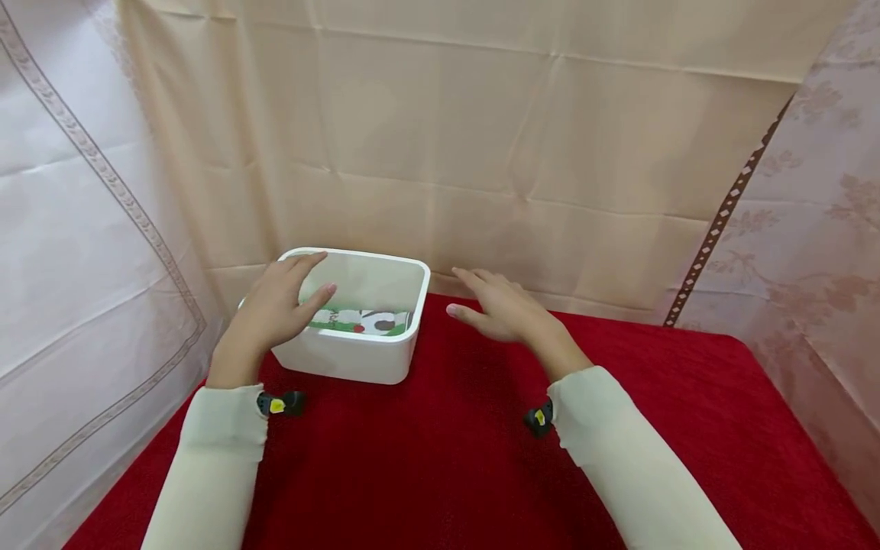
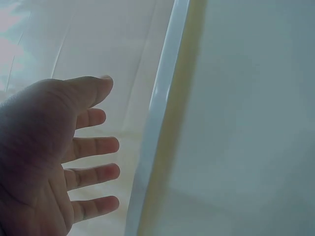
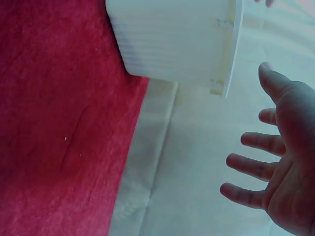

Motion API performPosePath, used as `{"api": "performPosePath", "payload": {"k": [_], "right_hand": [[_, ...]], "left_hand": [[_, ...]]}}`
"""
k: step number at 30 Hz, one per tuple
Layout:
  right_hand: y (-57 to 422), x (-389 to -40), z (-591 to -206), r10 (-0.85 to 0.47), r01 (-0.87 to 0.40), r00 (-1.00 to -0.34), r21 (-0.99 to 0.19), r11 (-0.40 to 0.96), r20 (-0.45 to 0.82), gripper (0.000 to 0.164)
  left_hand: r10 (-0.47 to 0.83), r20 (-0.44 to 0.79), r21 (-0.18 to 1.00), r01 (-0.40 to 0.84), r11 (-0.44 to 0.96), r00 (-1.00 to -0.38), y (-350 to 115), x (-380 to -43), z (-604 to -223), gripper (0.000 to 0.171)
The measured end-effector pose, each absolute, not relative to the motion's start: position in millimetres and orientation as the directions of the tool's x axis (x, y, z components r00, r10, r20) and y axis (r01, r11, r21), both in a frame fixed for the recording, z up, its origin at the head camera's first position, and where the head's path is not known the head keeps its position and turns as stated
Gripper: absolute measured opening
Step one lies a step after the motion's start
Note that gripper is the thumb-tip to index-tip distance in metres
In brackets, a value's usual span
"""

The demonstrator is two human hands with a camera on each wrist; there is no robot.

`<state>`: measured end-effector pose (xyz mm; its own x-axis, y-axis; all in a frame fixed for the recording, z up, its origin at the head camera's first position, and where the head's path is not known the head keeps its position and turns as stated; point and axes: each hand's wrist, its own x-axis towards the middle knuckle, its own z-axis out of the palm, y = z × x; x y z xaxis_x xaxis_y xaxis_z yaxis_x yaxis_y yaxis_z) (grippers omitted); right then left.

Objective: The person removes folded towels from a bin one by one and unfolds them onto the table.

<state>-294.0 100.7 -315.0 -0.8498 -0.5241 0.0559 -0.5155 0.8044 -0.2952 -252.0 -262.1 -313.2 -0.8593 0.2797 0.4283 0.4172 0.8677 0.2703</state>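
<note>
A white rectangular bin [image 1: 344, 359] stands on the red cloth at the table's back left. Inside lies something flat printed in green, white and red [image 1: 371, 322]; its kind cannot be told. My left hand [image 1: 271, 305] is over the bin's left side, fingers spread and holding nothing. In the left wrist view its fingertips stop short of the bin's rim [image 2: 160, 108]. To the right of the bin hovers my right hand [image 1: 505, 309], palm turned toward it, fingers extended, nothing held. The right wrist view shows a gap between this hand [image 3: 290, 157] and the bin [image 3: 172, 39].
Red cloth [image 1: 426, 466] covers the table. A beige curtain [image 1: 481, 137] hangs behind it, with pale patterned curtains at the left [image 1: 82, 229] and right [image 1: 811, 252]. Dark wrist straps with cameras sit at both cuffs.
</note>
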Motion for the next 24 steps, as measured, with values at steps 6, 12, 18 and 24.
{"api": "performPosePath", "payload": {"k": [6,12,18,24], "right_hand": [[85.6,-297.4,-311.4,-0.552,-0.545,-0.831,-0.288,0.787,0.065,0.073],[71.9,-299.4,-309.3,-0.585,-0.588,-0.805,-0.276,0.76,0.104,0.071],[63.3,-299.6,-306.5,-0.589,-0.591,-0.804,-0.239,0.77,0.089,0.073],[53.4,-297.7,-304.1,-0.569,-0.565,-0.821,-0.208,0.799,0.045,0.076]], "left_hand": [[0.224,0.446,0.326,0.39,0.861,-0.866,-286.0,-248.8,-317.3,0.058],[0.16,0.436,0.398,0.349,0.848,-0.886,-305.9,-244.5,-322.8,0.057],[0.133,0.429,0.441,0.335,0.833,-0.894,-322.6,-242.4,-327.1,0.051],[0.027,0.31,0.557,0.205,0.805,-0.95,-337.0,-233.8,-331.5,0.057]]}}
